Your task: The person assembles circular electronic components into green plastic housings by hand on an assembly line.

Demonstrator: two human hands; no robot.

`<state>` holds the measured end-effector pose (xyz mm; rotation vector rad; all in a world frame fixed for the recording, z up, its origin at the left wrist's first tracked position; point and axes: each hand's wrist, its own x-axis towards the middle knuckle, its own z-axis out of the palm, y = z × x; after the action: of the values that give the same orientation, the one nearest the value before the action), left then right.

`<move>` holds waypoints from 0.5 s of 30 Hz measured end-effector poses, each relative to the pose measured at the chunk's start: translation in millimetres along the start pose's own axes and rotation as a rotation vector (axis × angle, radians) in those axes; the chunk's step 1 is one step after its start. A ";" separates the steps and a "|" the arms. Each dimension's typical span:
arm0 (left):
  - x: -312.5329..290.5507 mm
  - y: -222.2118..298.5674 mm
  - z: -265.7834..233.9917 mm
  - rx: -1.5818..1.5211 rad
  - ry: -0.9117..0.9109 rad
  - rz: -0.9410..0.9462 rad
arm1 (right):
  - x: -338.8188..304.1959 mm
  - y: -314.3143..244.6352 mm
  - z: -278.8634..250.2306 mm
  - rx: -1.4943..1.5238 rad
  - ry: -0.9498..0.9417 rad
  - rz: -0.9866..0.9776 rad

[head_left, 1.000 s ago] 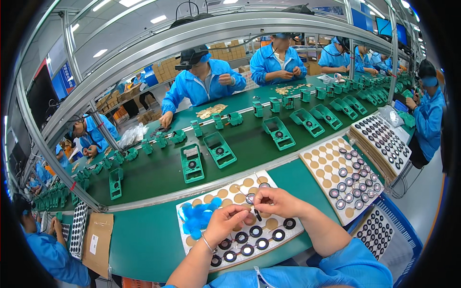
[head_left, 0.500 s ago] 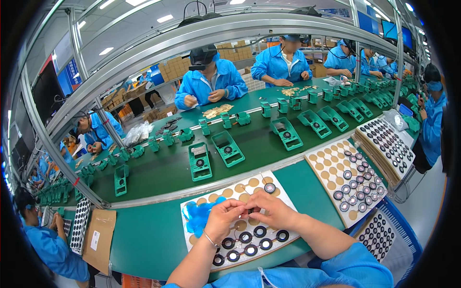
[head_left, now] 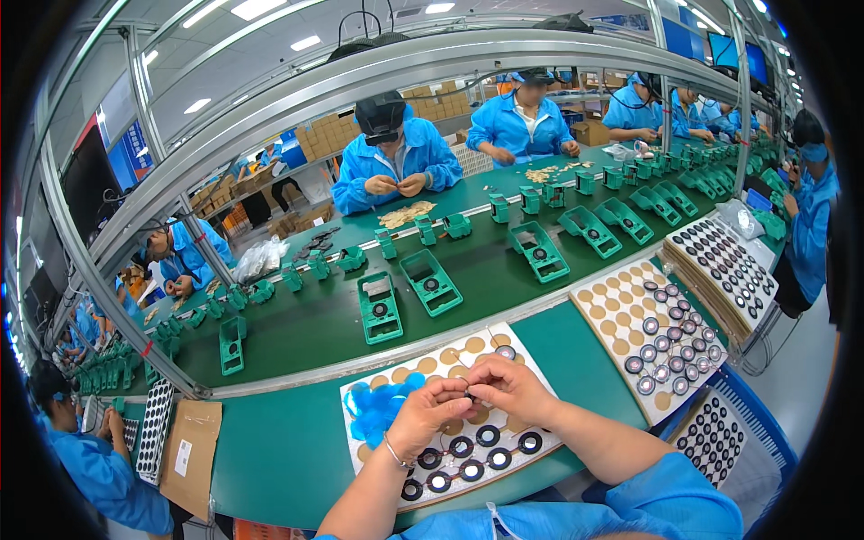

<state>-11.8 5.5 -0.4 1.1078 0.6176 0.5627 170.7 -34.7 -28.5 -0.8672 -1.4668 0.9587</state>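
Tray [head_left: 426, 364] holds black-rimmed discs [head_left: 471, 470].

Ceiling lights [head_left: 305, 42], metal frame [head_left: 432, 51], pale floor [head_left: 807, 362]

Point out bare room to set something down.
Bare green tabletop between the brown cardboard sheet and the near white tray with tan recesses; another strip between that tray and the right-hand white tray. Crowded: the near tray, holding glossy blue film pieces and round black parts, left hand and right hand above.
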 end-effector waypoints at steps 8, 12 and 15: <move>1.5 -3.7 -3.6 -0.001 0.078 0.148 | 1.0 -21.7 6.9 -0.555 0.021 -0.350; 1.7 -1.8 -3.8 -0.033 0.061 0.123 | -0.4 -15.1 1.6 -0.234 -0.028 -0.019; 0.6 4.1 -0.3 -0.022 0.096 0.146 | 3.9 -9.8 -3.5 0.152 -0.036 0.135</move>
<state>-12.1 7.5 3.2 1.1158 0.6153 0.7505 173.8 -34.7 -17.9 -0.8491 -1.3595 1.1754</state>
